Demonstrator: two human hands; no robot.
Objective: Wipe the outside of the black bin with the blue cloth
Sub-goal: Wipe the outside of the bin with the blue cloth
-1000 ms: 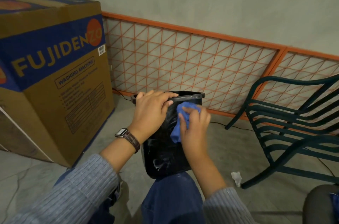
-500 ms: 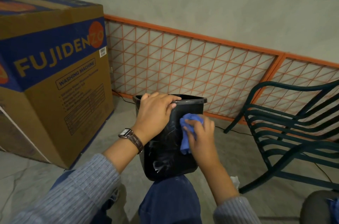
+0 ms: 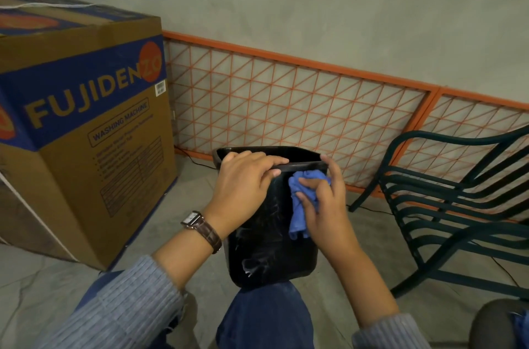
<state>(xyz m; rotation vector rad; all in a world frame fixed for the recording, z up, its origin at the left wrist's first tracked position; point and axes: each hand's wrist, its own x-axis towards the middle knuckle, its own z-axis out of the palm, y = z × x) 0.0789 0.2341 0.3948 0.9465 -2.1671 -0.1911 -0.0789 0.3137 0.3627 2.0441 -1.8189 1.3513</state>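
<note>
1. Head view, far left: a brown cardboard washing-machine box (image 3: 86, 134) printed "FUJIDENZO" stands on the grey floor (image 3: 43, 277). It is well apart from the work and plays no part in it.
2. Next comes a grey ribbed sleeve (image 3: 120, 308) and a wristwatch (image 3: 191, 218) on a brown strap, leading to the left hand (image 3: 243, 185). Its fingers are curled over the near rim of the black bin (image 3: 266, 251) and grip it. I judge this hold is there to steady the bin and keep it from sliding or turning under the rubbing.
3. The black bin sits in the middle, just beyond a knee in blue trousers (image 3: 266, 317). The knee hides its base, so I cannot tell whether it rests on the floor or against the leg. Its near wall faces the wearer, which keeps the wiped surface in sight. Pale streaks (image 3: 252, 265) show low on that wall, so the wiping looks only partly done.
4. The blue cloth (image 3: 297, 222) lies bunched against the upper right of the near wall, just under the rim.
5. The right hand (image 3: 326, 214) holds it. Thumb and curled fingers pinch the cloth and press it on the plastic, while one finger reaches up to touch the rim, probably as a guide.
6. Behind, an orange lattice panel (image 3: 286, 108) runs along the wall. At far right stands a dark green slatted chair (image 3: 458, 205), near the bin but not touching it.
</note>
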